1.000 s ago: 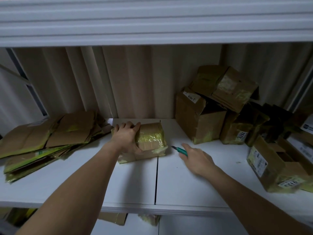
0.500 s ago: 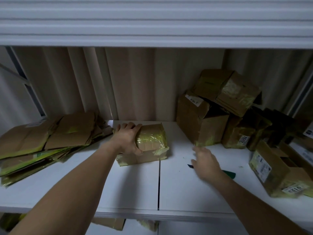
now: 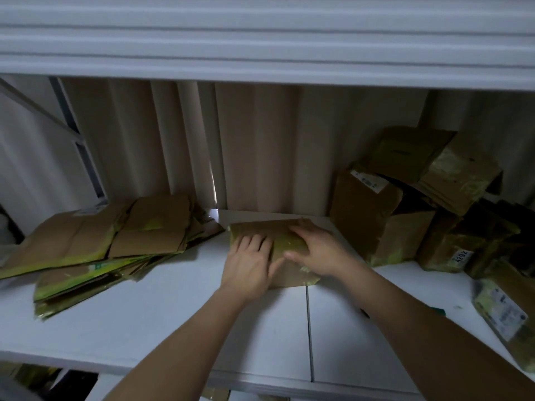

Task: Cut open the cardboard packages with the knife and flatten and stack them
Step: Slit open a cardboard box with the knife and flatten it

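Observation:
A small cardboard package (image 3: 262,228) with yellow-green tape lies on the white shelf (image 3: 173,308), at the middle. Both of my hands press down on its top. My left hand (image 3: 249,263) lies flat on its left part, fingers straight. My right hand (image 3: 315,250) lies over its right part, fingers spread. The green-handled knife (image 3: 437,311) lies on the shelf to the right, mostly hidden behind my right forearm. A stack of flattened cardboard (image 3: 101,244) lies at the left.
A heap of taped cardboard boxes (image 3: 405,204) fills the right back corner. Another box (image 3: 503,314) lies at the right edge. An upper shelf (image 3: 260,39) hangs overhead. A corrugated wall closes the back.
My right hand has let go of the knife, left it on the shelf and moved left onto the package. Both hands now press on the package, which looks flatter.

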